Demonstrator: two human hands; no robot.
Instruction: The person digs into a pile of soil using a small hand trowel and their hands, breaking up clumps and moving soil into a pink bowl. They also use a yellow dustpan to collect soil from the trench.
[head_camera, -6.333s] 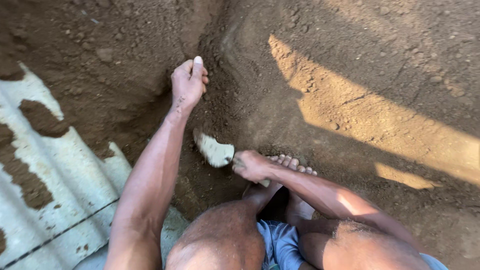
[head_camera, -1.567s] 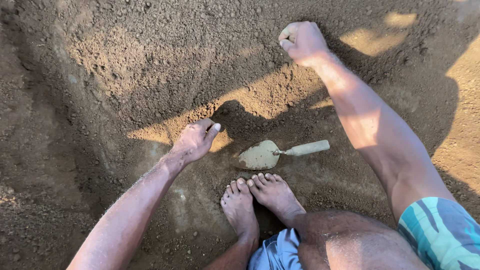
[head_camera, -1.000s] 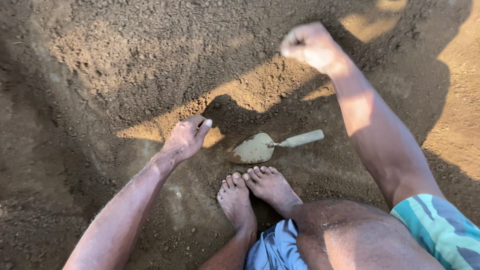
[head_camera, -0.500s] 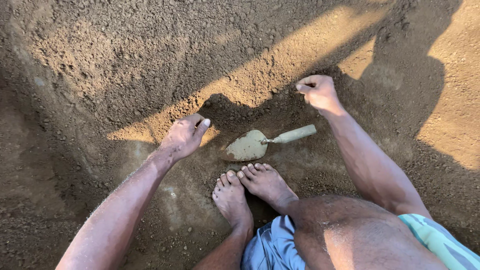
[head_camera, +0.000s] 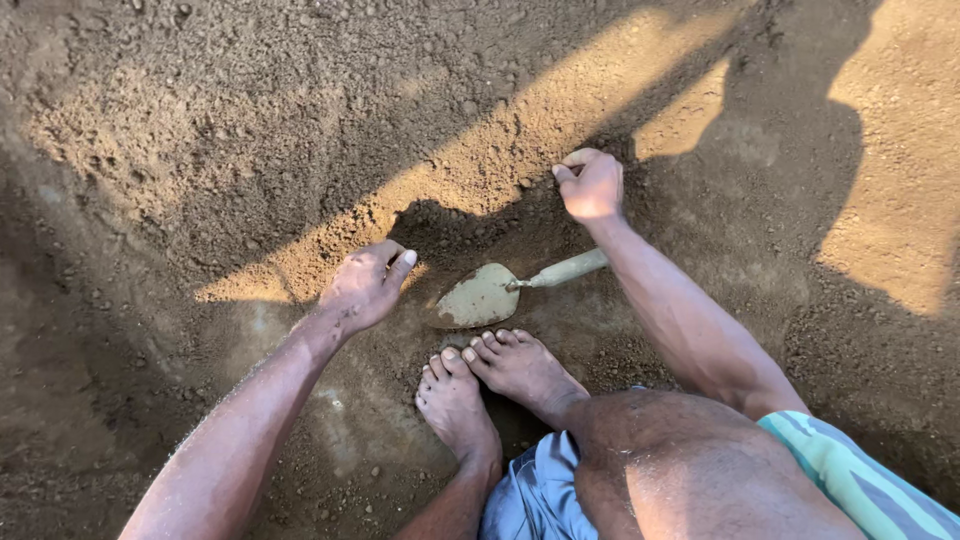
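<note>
We look down from the head camera on loose brown soil, most of it in shade, with a bright band of sunlight running from the middle left of the frame up toward the upper right.

The left hand sits just left of centre, palm down on the soil, fingers together and loosely curved, gripping nothing we can make out. It rests right at the edge of the sunlit band.

The right hand is right of centre and higher in the frame, curled into a loose fist with the thumb across the top, pressed against the soil. Whether any soil is inside the fist, we cannot tell.

Between the two hands lies a trowel, flat on the soil. Its dusty pointed blade is toward the left hand and its pale handle angles up to the right, disappearing behind the right forearm. Neither hand touches it.

Just below the trowel blade, two bare feet press side by side into the dirt, toes close to the blade. In the lower right we see a bent knee, blue-grey shorts, and a striped green cloth.
</note>
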